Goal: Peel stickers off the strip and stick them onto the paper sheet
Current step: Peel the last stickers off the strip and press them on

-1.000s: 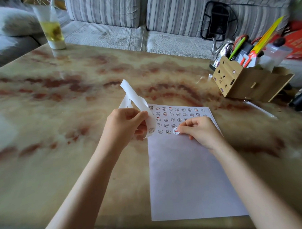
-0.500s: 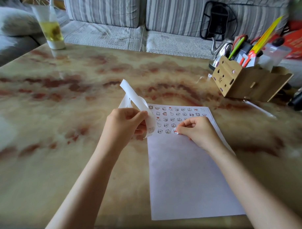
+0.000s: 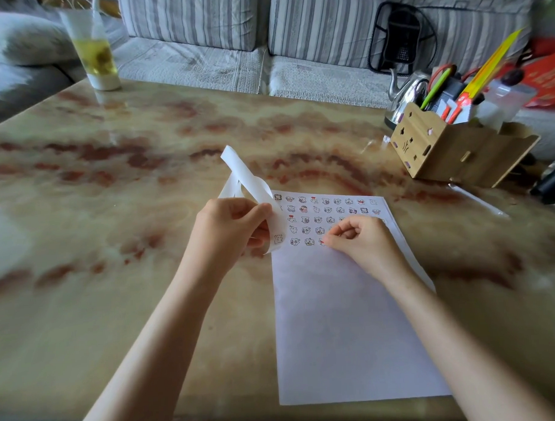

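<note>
Hands: left hand pinches strip — right hand pinches sticker onto paper sheet.

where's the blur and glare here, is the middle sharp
Head view: the stickers on the paper sheet are sharp; the glass and the pens in the wooden box smear toward the corners; the table shows pale glare at its left edge.

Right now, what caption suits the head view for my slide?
Left hand holds curled white sticker strip; right hand places a small sticker on white paper sheet.
</note>
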The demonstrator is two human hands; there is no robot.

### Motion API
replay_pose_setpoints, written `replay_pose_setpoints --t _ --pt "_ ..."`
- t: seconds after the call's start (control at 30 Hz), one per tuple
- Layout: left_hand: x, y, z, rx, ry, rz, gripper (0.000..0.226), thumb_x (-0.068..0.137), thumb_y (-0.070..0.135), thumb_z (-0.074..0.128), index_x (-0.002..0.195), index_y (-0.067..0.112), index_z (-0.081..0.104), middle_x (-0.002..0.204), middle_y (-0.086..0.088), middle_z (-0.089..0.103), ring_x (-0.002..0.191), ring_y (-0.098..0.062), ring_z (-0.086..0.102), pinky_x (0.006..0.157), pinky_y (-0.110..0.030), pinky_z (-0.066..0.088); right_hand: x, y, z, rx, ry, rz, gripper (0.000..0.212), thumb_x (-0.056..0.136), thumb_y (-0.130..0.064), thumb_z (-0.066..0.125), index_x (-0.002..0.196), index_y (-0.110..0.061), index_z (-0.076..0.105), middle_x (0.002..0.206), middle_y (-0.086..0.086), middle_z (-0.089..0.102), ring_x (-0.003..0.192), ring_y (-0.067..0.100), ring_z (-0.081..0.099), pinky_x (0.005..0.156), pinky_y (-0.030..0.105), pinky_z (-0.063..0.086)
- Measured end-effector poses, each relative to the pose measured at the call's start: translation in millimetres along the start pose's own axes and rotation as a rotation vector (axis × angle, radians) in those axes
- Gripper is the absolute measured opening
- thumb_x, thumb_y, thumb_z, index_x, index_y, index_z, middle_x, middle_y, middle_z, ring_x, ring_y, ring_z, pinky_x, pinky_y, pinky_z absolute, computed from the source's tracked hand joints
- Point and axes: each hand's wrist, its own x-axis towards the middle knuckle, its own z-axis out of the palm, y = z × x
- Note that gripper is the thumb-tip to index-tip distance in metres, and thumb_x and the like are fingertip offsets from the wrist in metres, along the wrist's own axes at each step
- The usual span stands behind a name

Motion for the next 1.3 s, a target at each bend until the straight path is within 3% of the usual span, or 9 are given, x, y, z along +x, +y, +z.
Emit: replay_pose_setpoints --t 0.13,0.23,0.3,0.43,0.57,0.8,0.9,1.13,1.3 --pt "-0.4 -0.2 0.1 0.001 -0.004 0.003 0.019 0.086 0.019 0.063 0.074 0.008 0.073 0.076 -0.012 0.074 0.076 -0.036 0.070 0.071 -0.050 0.059 1.9 0.8 -2.2 -0.014 -0.006 -0.027 0.020 0.079 -0.019 0.074 0.085 -0.021 0.055 0.061 -0.005 0.055 0.058 0.007 0.049 0.063 0.027 0.038" --pt "-0.5 -0.4 0.2 -0.004 -0.004 0.001 0.019 0.086 0.019 0.063 0.074 0.008 0.073 0.075 -0.012 0.074 0.076 -0.037 0.070 0.071 -0.050 0.059 3.0 3.4 -2.3 -0.029 0.009 -0.038 0.018 0.082 -0.019 0.069 0.083 -0.024 0.052 0.062 -0.006 0.055 0.061 0.007 0.050 0.067 0.028 0.038" --pt "-0.5 -0.1 0.4 -0.009 -0.006 -0.002 0.019 0.086 0.019 0.063 0.074 0.008 0.073 0.076 -0.012 0.074 0.076 -0.038 0.070 0.071 -0.050 0.059 2.7 3.3 -1.5 -0.040 0.015 -0.031 0.020 0.081 -0.030 0.072 0.084 -0.023 0.054 0.062 -0.008 0.054 0.060 0.007 0.049 0.066 0.029 0.038" --pt "0.2 0.1 0.3 -0.013 -0.009 -0.011 0.019 0.087 0.019 0.063 0.074 0.009 0.073 0.076 -0.012 0.074 0.075 -0.036 0.070 0.070 -0.050 0.059 -0.4 -6.6 2.7 -0.180 0.015 0.014 0.049 0.068 -0.057 0.076 0.094 -0.021 0.054 0.071 -0.011 0.052 0.070 0.009 0.053 0.061 0.027 0.036" --pt "0.5 -0.3 0.1 -0.006 -0.012 -0.011 0.019 0.086 0.020 0.063 0.074 0.009 0.073 0.076 -0.011 0.074 0.075 -0.035 0.071 0.071 -0.049 0.059 -1.2 -10.3 4.4 -0.273 0.022 0.014 0.046 0.069 -0.051 0.077 0.095 -0.021 0.054 0.071 -0.013 0.048 0.075 0.009 0.052 0.060 0.023 0.035" --pt "-3.0 2.6 -0.1 0.009 -0.001 -0.012 0.018 0.087 0.019 0.063 0.078 0.009 0.073 0.076 -0.010 0.074 0.074 -0.032 0.071 0.069 -0.047 0.060 3.7 -0.7 -1.1 -0.101 -0.049 0.009 0.024 0.080 -0.029 0.073 0.096 -0.020 0.058 0.066 -0.009 0.053 0.067 0.007 0.052 0.075 0.033 0.043" --pt "-4.2 4.7 1.5 0.001 -0.007 -0.024 0.017 0.088 0.019 0.063 0.078 0.009 0.073 0.077 -0.010 0.074 0.075 -0.032 0.071 0.069 -0.046 0.060 4.8 -0.5 -6.1 0.028 -0.094 0.024 0.023 0.080 -0.021 0.075 0.094 -0.020 0.057 0.065 -0.006 0.054 0.061 0.007 0.050 0.070 0.029 0.041" --pt "-5.2 6.5 2.5 -0.021 -0.006 -0.042 0.018 0.088 0.018 0.062 0.078 0.008 0.073 0.078 -0.012 0.074 0.076 -0.034 0.071 0.071 -0.047 0.059 5.6 4.0 -5.0 0.034 -0.094 0.004 0.021 0.080 -0.016 0.073 0.093 -0.019 0.057 0.065 -0.006 0.054 0.061 0.006 0.050 0.066 0.024 0.039" --pt "-6.0 7.8 6.9 -0.048 -0.019 -0.053 0.019 0.090 0.020 0.060 0.083 0.008 0.073 0.077 -0.007 0.074 0.067 -0.021 0.071 0.072 -0.045 0.060 2.5 0.5 -7.9 0.055 -0.088 0.009 0.010 0.087 -0.010 0.061 0.095 -0.016 0.058 0.070 -0.004 0.057 0.056 0.004 0.049 0.059 0.021 0.040"
